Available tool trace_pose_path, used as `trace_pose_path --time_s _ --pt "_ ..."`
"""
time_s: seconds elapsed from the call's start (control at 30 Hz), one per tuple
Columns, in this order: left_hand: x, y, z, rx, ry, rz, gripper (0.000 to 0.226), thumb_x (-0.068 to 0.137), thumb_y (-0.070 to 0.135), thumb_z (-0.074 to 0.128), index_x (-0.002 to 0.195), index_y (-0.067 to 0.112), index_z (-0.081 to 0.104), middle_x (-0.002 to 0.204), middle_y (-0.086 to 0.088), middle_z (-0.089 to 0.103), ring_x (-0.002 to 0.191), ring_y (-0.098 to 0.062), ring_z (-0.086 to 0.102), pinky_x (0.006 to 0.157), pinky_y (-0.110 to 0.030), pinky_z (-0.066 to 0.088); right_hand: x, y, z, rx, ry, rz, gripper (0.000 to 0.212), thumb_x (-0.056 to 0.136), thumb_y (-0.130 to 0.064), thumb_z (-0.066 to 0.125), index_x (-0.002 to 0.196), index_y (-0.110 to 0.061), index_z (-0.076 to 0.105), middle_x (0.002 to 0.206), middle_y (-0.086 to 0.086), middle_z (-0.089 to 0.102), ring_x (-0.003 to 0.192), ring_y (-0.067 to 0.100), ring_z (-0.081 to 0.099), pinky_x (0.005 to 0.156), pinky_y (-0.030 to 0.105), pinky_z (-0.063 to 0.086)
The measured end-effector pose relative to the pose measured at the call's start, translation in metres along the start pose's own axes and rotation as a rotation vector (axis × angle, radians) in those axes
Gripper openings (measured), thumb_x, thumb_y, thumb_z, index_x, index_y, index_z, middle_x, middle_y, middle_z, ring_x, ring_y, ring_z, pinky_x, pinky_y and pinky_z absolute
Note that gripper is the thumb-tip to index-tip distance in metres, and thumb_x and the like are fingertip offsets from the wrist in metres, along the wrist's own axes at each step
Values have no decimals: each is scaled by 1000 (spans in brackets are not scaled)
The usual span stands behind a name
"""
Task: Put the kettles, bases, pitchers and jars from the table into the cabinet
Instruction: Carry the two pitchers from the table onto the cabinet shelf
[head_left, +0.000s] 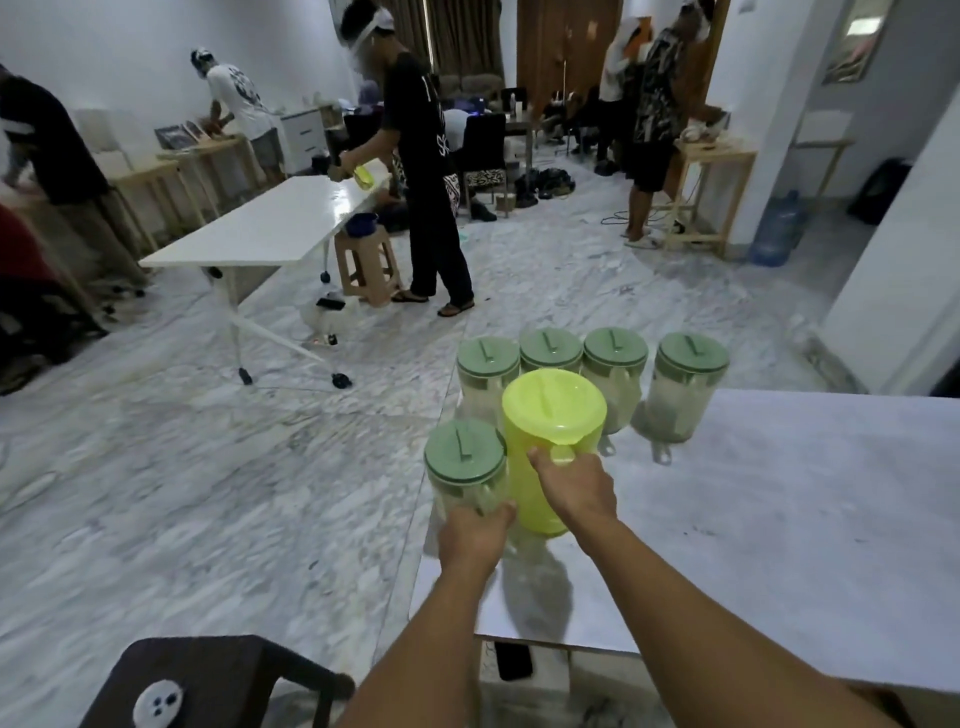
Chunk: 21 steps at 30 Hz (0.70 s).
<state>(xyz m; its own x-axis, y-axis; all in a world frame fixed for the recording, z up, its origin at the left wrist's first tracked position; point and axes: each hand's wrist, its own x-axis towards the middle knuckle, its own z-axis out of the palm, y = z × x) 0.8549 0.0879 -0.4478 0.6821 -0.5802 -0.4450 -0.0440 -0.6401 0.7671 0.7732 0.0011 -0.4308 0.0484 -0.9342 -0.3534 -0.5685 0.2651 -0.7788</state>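
A lime-yellow pitcher (545, 441) stands near the left edge of the white table (779, 519). My right hand (574, 486) is closed around its handle. To its left stands a clear pitcher with a green lid (465, 462), and my left hand (475, 535) grips its side low down. Behind them several more clear pitchers with green lids stand in a row, the rightmost one (688, 384) a little apart from the others. No cabinet is in view.
A dark stool (218, 675) stands on the floor at my lower left. Across the marble floor is a white folding table on wheels (270, 228) with a person standing beside it. Other people work at wooden tables farther back. A water bottle (779, 228) stands by the right wall.
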Motion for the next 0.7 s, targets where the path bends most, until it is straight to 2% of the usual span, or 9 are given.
trace_pose_path --time_s 0.17,0.27,0.43,0.5,0.57,0.6,0.63,0.7 --pt "-5 22 -4 -65 41 33 41 84 34 67 103 -2 70 107 -19 70 93 -33 64 72 -29 44 -3 1 -16 40 24 -20 68 78 -62 59 117 -7 65 113 16 72 106 36 66 92 45 54" --pt "-18 43 -21 -112 -13 96 48 79 42 66 98 -2 72 102 -19 73 95 -35 68 75 -33 52 -25 -1 -36 96 152 8 62 82 -60 58 111 -5 68 109 15 74 103 35 67 90 42 54" --pt "-65 75 -35 -190 -203 272 54 73 47 60 99 0 71 97 -17 73 88 -33 70 63 -30 47 -85 0 -86 240 414 86 56 86 -54 60 113 -4 62 108 18 73 103 37 68 92 44 54" --pt "-92 94 -36 -221 -267 337 54 72 46 59 100 2 70 98 -17 73 88 -33 69 64 -30 48 -114 0 -116 293 526 90 49 90 -50 58 108 -4 60 89 15 75 95 36 72 90 45 55" --pt "-123 114 -33 -242 -333 398 53 72 44 58 102 2 69 99 -17 72 89 -33 69 69 -33 51 -145 -1 -153 327 633 89 42 95 -45 54 104 -5 60 64 8 68 84 31 75 87 44 57" --pt "-141 123 -28 -248 -371 432 52 73 43 58 103 2 67 99 -16 72 89 -33 69 71 -34 52 -161 -1 -173 347 692 87 42 96 -44 53 103 -4 61 60 6 66 78 30 75 85 42 58" --pt "-159 132 -22 -253 -416 464 50 73 41 58 103 2 67 98 -16 72 89 -33 69 73 -34 54 -176 -1 -193 368 749 81 44 96 -44 53 103 -2 63 62 7 66 74 29 74 82 41 58" --pt "-199 146 -3 -270 -515 527 44 75 38 58 102 4 67 95 -13 72 87 -31 70 71 -32 52 -205 5 -234 413 871 59 49 93 -45 56 108 0 65 84 15 73 80 34 72 82 43 58"
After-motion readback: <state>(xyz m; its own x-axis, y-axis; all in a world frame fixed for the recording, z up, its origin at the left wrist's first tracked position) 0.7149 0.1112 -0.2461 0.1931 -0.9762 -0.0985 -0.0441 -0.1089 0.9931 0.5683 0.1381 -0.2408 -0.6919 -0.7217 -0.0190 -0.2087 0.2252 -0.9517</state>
